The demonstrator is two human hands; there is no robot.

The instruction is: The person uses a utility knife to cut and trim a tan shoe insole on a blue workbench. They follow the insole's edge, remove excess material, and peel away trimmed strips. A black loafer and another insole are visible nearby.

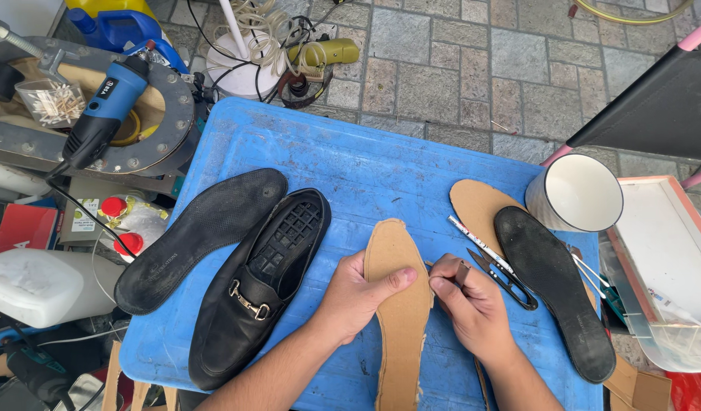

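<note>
A tan cardboard insole cutout lies lengthwise on the blue plastic surface. My left hand grips its left edge, thumb pressed on top. My right hand sits at the cutout's right edge, fingers closed on a small dark tool; its working tip is hidden. A black loafer with a metal buckle rests to the left, and a black insole lies beside it.
To the right lie a second cardboard cutout, another black insole, a pen, small snips and a white cup. A blue rotary tool, bottles and cables crowd the left. A white tray stands far right.
</note>
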